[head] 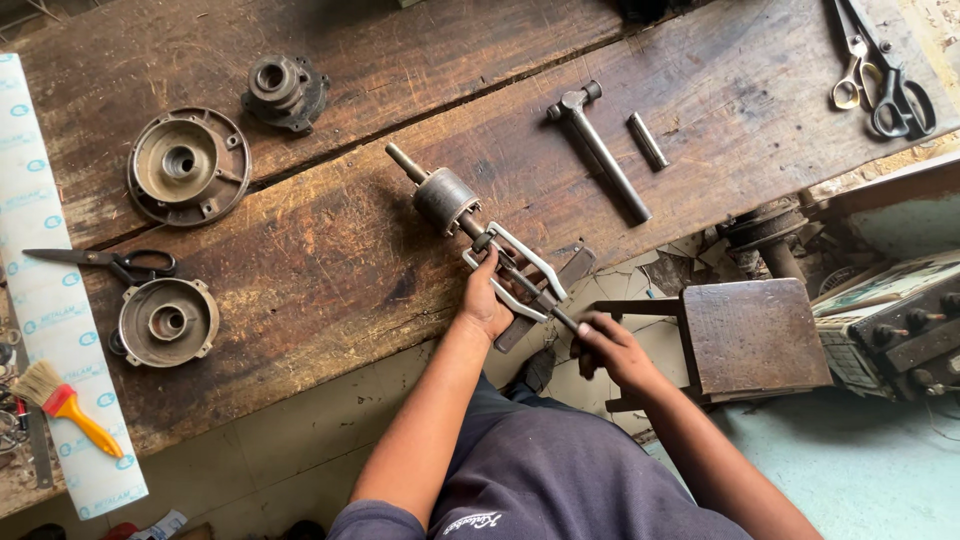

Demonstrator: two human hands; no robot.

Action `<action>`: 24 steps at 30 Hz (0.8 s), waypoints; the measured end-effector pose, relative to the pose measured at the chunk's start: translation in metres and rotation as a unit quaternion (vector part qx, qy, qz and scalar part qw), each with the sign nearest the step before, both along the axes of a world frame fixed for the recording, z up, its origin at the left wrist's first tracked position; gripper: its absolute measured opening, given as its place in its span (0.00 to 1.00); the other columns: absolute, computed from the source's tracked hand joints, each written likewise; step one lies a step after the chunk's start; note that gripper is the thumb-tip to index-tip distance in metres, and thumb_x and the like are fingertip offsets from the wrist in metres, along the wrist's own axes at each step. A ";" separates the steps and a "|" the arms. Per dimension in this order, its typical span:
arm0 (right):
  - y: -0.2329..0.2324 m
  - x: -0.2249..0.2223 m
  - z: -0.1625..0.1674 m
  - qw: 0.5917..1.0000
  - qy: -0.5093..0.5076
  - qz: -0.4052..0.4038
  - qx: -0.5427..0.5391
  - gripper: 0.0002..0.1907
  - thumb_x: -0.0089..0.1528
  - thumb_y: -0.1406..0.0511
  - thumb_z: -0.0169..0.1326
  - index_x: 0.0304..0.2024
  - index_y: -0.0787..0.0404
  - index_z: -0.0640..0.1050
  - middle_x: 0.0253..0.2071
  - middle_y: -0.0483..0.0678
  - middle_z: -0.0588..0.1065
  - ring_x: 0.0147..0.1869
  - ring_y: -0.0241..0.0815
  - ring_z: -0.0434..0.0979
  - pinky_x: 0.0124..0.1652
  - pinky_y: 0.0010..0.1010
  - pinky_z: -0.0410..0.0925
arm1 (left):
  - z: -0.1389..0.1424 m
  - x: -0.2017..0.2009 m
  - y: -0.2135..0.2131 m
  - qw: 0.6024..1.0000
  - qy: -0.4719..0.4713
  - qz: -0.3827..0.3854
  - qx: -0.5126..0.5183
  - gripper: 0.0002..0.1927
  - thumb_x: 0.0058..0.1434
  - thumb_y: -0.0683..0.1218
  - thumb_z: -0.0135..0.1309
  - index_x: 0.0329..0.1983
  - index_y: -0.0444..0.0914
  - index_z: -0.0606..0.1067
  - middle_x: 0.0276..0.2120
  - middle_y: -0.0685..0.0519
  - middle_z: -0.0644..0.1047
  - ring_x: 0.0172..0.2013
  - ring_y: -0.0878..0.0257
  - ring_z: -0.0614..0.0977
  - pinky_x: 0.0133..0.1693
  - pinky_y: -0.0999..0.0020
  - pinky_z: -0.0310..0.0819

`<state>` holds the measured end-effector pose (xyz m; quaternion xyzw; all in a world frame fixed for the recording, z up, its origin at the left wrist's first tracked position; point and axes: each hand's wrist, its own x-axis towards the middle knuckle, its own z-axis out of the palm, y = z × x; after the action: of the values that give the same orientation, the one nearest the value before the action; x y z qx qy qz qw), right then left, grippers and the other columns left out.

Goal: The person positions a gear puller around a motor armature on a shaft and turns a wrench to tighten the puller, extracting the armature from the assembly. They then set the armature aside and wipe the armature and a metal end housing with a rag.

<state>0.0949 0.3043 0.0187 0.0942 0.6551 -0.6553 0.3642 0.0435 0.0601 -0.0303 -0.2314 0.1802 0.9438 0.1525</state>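
A dark motor rotor [445, 198] with a protruding shaft lies on the worn wooden workbench [330, 250]. A silver jaw puller [512, 270] is hooked on the shaft end nearest me. My left hand [488, 300] grips the puller's arms from below. My right hand [605, 345] holds the end of the puller's centre screw [565, 318], past the bench edge.
A hammer [598, 150] and a short metal rod [647, 139] lie behind the rotor. Two round end covers [187, 165] [167, 322], a bearing housing [285, 93], scissors [110, 261], a paintbrush [65, 405] and a paper roll [40, 290] sit left. More scissors [885, 70] lie far right; a wooden stool [752, 335] stands right.
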 end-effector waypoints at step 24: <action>-0.012 0.019 0.011 0.877 0.354 0.109 0.305 0.18 0.66 0.57 0.55 0.53 0.59 0.74 0.36 0.55 0.80 0.36 0.51 0.79 0.34 0.38 0.71 | 0.005 0.004 -0.003 0.999 -0.025 -0.015 -0.029 0.25 0.73 0.63 0.44 0.53 0.37 0.74 0.47 0.43 0.80 0.48 0.48 0.83 0.53 0.48 0.76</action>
<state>0.1135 0.2925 0.0298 -0.1100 0.9138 -0.3686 0.1300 0.0479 0.0566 -0.0257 -0.2566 0.2074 0.9296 0.1641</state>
